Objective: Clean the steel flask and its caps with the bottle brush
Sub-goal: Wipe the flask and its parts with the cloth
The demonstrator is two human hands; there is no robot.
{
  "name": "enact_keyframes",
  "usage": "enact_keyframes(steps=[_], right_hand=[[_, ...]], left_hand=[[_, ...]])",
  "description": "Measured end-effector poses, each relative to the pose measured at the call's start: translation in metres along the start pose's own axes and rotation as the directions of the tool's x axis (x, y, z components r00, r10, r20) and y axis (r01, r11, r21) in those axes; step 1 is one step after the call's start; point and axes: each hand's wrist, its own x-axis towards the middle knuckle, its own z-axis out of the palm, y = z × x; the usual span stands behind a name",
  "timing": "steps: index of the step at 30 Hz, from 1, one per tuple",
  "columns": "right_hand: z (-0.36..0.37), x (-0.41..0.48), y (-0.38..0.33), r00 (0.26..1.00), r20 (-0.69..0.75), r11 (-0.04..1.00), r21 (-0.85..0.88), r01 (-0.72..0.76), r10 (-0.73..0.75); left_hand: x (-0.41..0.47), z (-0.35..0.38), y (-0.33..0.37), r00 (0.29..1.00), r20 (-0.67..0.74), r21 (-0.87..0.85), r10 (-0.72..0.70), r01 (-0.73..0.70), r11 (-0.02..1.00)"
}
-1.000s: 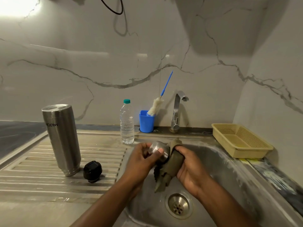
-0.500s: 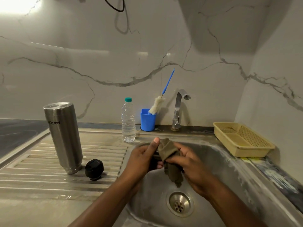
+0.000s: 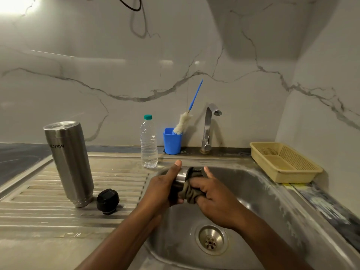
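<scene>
Room: a marble-veined wall (image 3: 116,75) backs a steel sink unit; I see no water at the tap (image 3: 209,127).
Drainboard: ribbed steel draining board (image 3: 39,207), likely slick if wet.
Steel flask: the steel flask (image 3: 69,162) stands inverted on the board, well left of the hands. I judge it stiff, smooth and top-heavy; take it round the middle.
Black cap: the black cap (image 3: 107,200) rests just beside the flask's base; light, with a shaped edge to pinch.
Back ledge: a water bottle (image 3: 148,142), then the bottle brush (image 3: 185,117) leaning in a blue cup (image 3: 171,142), untouched.
Left hand: my left hand (image 3: 162,189) is wrapped around the steel cap (image 3: 182,175) over the sink basin (image 3: 253,191).
Right hand: my right hand (image 3: 212,197) is closed on an olive cloth (image 3: 190,191) pressed against that cap.
Far right: a yellow basket (image 3: 282,162) on the counter.
</scene>
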Motion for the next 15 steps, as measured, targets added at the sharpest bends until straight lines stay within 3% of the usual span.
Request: enact_keyframes(steps=[3, 7, 10, 12, 15], right_hand=[[-0.003, -0.003, -0.004, 0.98, 0.023, 0.88, 0.438, -0.187, 0.196], [-0.007, -0.003, -0.006, 0.924, 0.105, 0.433, 0.86, -0.27, 0.367], [-0.01, -0.004, -0.008, 0.913, 0.163, 0.17, 0.956, -0.241, 0.375], [-0.009, -0.004, -0.006, 0.918, 0.158, 0.159, 0.961, -0.228, 0.365], [-0.006, -0.003, -0.004, 0.922, 0.096, 0.338, 0.912, -0.232, 0.374]], left_hand=[[-0.003, -0.002, 0.0, 0.988, 0.1, -0.036, 0.114, -0.111, 0.993], [-0.004, -0.01, 0.006, 0.941, 0.242, 0.014, 0.237, -0.247, 0.969], [-0.005, -0.011, 0.011, 0.928, 0.299, -0.009, 0.22, -0.228, 0.974], [-0.006, -0.011, 0.011, 0.924, 0.302, 0.047, 0.236, -0.262, 0.964], [-0.005, -0.013, 0.009, 0.926, 0.261, 0.099, 0.272, -0.305, 0.947]])
